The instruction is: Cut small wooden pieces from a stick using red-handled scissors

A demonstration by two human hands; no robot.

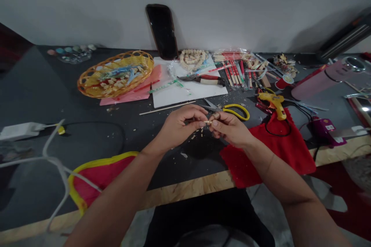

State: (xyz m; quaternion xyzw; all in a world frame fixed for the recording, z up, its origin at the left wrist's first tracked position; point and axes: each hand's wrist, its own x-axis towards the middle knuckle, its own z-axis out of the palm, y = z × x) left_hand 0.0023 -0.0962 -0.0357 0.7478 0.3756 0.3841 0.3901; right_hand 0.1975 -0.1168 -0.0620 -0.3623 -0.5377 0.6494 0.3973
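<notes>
The left hand (pixel 182 123) and the right hand (pixel 230 127) meet over the middle of the bench (pixel 139 127), thumbs and fingers pinching a small pale piece (pixel 207 122) between them; it seems so slight that only fingertips can grip it, one hand at each end, which probably keeps it steady. Just beyond the fingers lie scissors (pixel 224 109), yellow handles pointing right, likely left there for an easy reach. A glue gun (pixel 272 102) rests at the far edge of a red cloth (pixel 292 150) to the right, perhaps so that drips fall on fabric. Far left of the hands, a woven basket (pixel 87 88) gathers small loose bits that might otherwise scatter, and pliers (pixel 203 80) lie across a white sheet (pixel 197 94). A phone (pixel 162 31) leans upright against the wall (pixel 101 4), its dark screen towards the person. The bench top is dark grey, sprinkled with pale scraps (pixel 184 155) around the hands, and its near edge shows bare wood. A pink bottle (pixel 327 79) stands tilted in view at the far right; the plain grey wall closes off the room behind, dimly lit.
</notes>
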